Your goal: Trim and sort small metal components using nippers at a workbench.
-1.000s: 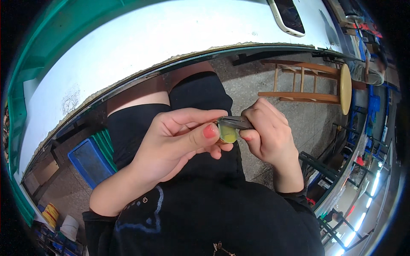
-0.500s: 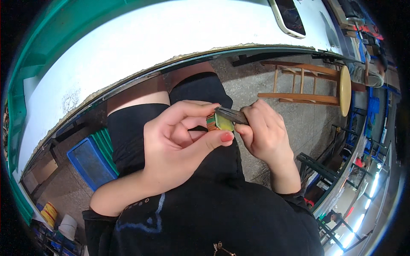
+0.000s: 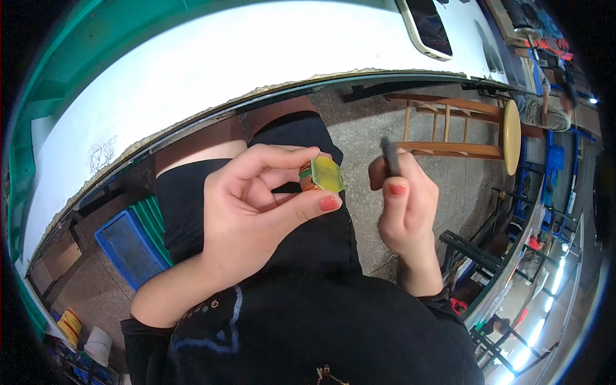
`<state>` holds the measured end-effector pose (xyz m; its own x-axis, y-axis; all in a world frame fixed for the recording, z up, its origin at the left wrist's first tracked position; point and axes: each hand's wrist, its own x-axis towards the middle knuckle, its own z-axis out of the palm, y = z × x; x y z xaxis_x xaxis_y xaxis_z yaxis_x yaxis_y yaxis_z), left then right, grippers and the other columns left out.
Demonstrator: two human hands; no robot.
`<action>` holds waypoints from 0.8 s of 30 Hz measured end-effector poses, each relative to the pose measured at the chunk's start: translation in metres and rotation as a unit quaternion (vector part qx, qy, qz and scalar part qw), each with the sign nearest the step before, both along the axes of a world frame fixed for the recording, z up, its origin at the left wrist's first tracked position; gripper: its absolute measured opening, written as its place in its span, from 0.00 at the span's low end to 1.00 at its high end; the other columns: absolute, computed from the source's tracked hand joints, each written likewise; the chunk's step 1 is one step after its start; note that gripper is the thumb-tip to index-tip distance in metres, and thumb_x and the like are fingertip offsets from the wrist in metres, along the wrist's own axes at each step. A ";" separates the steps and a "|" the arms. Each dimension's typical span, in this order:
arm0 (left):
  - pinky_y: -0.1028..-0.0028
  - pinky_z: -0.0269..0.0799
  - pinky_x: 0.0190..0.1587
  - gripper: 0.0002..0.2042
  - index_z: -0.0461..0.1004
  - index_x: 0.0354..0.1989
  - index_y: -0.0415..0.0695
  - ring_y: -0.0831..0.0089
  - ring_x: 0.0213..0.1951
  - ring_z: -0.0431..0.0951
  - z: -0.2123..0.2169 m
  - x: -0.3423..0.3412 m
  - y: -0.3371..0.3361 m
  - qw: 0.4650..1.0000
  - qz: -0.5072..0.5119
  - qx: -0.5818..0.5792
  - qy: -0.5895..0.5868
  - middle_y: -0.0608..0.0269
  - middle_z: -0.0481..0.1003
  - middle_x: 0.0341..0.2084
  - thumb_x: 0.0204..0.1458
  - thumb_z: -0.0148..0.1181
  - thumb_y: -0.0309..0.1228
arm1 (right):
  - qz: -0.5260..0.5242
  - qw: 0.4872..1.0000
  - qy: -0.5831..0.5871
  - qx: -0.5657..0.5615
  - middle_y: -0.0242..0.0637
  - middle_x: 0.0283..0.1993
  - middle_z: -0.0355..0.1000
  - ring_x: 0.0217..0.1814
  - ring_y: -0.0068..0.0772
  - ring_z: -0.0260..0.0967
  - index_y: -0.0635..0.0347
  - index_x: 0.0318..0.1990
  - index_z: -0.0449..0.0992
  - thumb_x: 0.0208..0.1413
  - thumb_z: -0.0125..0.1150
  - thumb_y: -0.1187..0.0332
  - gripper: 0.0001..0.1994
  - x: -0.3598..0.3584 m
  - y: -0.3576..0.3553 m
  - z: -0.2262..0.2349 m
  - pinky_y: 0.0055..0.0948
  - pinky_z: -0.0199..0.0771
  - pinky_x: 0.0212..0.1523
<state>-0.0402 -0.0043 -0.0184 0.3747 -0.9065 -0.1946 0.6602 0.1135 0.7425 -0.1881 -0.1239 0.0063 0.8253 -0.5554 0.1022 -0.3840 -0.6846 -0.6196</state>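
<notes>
Above my lap, my left hand (image 3: 250, 215) pinches a small coil (image 3: 327, 174) between thumb and fingertips. The coil has a yellow-green, roughly six-sided face and a banded side with copper-coloured and green strips. To its right, my right hand (image 3: 409, 212) grips a narrow dark metal hand tool (image 3: 389, 154), with the thumb pressed along it. The tool's tip points up and stands apart from the coil. Blur and the angle hide its exact kind. Part of the coil's side is covered by my left fingers.
A white tabletop (image 3: 224, 58) with a chipped edge lies ahead, bearing a phone (image 3: 427, 32). A green tray rim (image 3: 58, 83) curves at the left. On the floor are a blue crate (image 3: 131, 247) and a wooden stool (image 3: 511, 136) lying sideways in view. Another person is at the far right.
My right hand has drawn the tool away from the coil to the right and turned it upright. My left hand still holds the coil, tilted slightly differently.
</notes>
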 end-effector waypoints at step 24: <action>0.72 0.76 0.50 0.19 0.68 0.43 0.31 0.66 0.43 0.75 -0.005 -0.005 0.009 0.997 -0.023 -0.057 -0.044 0.50 0.68 0.45 0.40 0.62 0.09 | 0.114 0.978 -0.020 -0.175 0.36 0.26 0.62 0.26 0.34 0.58 0.62 0.30 0.70 0.53 0.57 0.56 0.16 -0.006 0.002 -0.003 0.27 0.64 0.30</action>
<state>-0.0452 0.0043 -0.0233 0.3440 -0.9372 -0.0572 0.5998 0.1725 0.7814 -0.1946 -0.1215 0.0029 0.9150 -0.2824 0.2880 -0.1767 -0.9225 -0.3432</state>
